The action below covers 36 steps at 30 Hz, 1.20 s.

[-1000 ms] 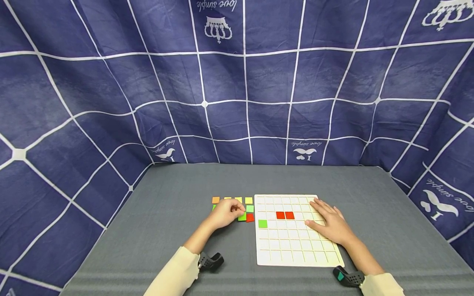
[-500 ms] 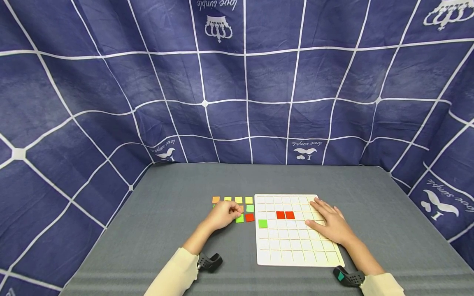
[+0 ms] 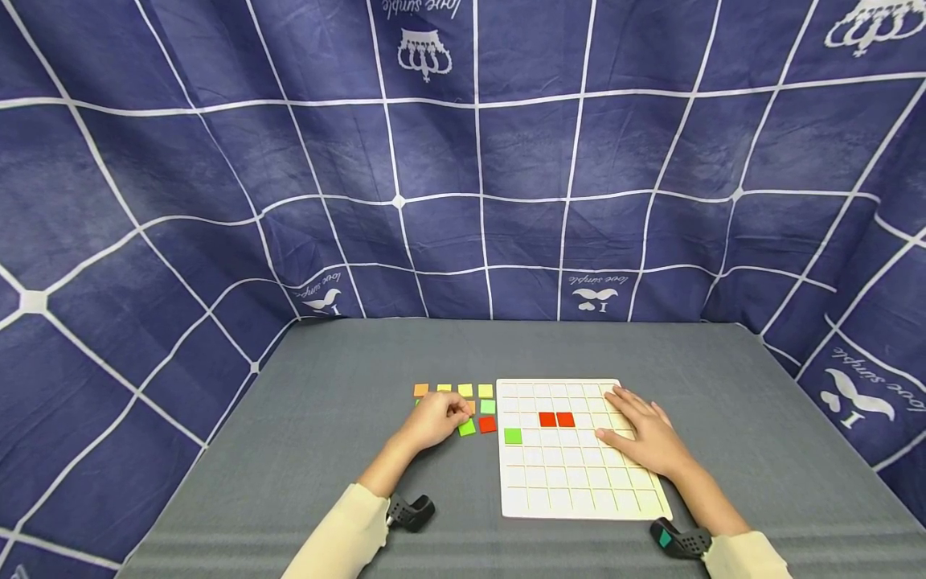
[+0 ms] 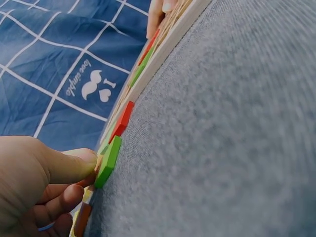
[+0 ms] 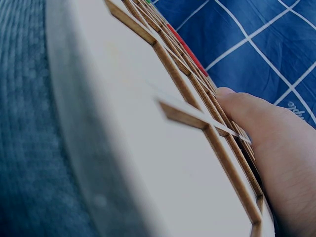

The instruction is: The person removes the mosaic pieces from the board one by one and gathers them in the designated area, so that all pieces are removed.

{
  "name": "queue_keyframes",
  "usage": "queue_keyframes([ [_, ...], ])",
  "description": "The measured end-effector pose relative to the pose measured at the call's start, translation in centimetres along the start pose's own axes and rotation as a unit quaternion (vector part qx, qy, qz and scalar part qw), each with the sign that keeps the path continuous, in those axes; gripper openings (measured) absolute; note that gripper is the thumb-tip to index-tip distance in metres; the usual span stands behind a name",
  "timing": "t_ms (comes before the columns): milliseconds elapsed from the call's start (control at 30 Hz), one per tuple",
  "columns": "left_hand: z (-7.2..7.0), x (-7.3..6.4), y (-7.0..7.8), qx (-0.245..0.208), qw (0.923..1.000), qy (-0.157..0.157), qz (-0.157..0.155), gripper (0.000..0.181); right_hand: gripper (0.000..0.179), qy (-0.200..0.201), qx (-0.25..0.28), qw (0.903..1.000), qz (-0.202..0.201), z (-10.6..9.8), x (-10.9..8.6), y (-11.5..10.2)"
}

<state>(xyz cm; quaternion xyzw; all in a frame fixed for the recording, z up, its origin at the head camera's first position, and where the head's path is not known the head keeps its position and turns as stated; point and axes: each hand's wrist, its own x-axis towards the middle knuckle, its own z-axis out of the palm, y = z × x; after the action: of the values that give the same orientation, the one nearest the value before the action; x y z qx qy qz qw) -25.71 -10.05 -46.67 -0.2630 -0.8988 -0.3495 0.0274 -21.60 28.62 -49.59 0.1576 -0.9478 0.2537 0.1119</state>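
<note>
At the row of loose tiles, my left hand (image 3: pixel 434 420) has its thumb and finger pinched at the edge of a green tile (image 3: pixel 466 427). In the left wrist view the thumb touches that green tile (image 4: pixel 108 162), which sits slightly turned on the cloth; the fingertip behind it is hidden. My right hand (image 3: pixel 644 434) rests spread on the right side of a white grid board (image 3: pixel 560 503). Two red tiles (image 3: pixel 556 420) lie side by side in the board's cells, and another green tile (image 3: pixel 513 436) sits at its left edge.
Several loose tiles lie left of the board: a red tile (image 3: pixel 488 424), a pale green tile (image 3: pixel 488 407), a yellow tile (image 3: pixel 485 391) and an orange tile (image 3: pixel 421 390). Some are partly covered by the left hand. A blue gridded curtain (image 3: pixel 463 161) surrounds the grey tabletop (image 3: pixel 325 386).
The loose green tile has slid slightly left and turned, away from the red tile beside it, with my left fingers at it. My right hand has stayed on the board.
</note>
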Motion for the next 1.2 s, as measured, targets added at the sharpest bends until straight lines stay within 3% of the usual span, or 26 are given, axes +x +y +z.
queue_keyframes([
  [400, 0.4, 1.0, 1.0, -0.003, 0.9998, -0.005, 0.017, 0.009, 0.073, 0.002, -0.002, 1.0, -0.001, 0.0, 0.1, -0.2],
  [700, 1.4, 1.5, 2.3, -0.009, 0.9996, -0.027, 0.004, 0.006, 0.072, 0.002, -0.004, 1.0, 0.0, -0.1, 0.1, -0.3],
  [1200, 2.9, 2.9, 4.6, -0.011, 0.9979, -0.045, 0.046, 0.007, 0.072, 0.002, -0.005, 1.0, 0.001, -0.1, 0.0, -0.3],
])
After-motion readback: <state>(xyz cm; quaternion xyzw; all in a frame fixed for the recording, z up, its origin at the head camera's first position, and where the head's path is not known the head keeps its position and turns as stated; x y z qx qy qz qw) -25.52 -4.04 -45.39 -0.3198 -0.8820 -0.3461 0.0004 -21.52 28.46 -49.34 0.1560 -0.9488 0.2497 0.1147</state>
